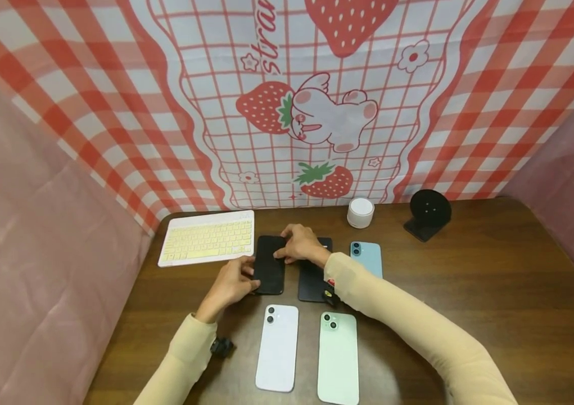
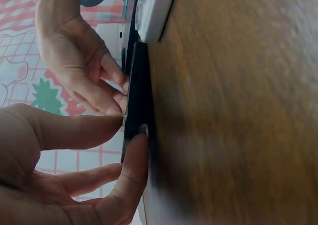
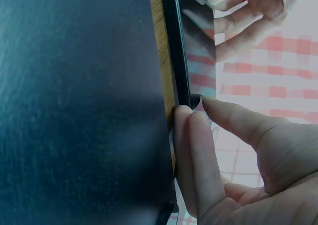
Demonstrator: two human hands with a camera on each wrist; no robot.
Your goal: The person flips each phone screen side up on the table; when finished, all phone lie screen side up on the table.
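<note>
A black phone lies screen up on the wooden table, just right of the keyboard, and both hands hold it by its edges. My left hand grips the left side; in the left wrist view, its thumb is on the upper face and a finger is at the lower edge. At the upper right side, my right hand pinches the phone, thumb over the glossy screen and two fingers along the edge. The right wrist passes above a dark flat slab.
A white keyboard with yellow keys lies at the back left. Nearer are a white phone and a green phone. A blue phone is partly under the right sleeve. Behind stand a white cylinder and a black round stand.
</note>
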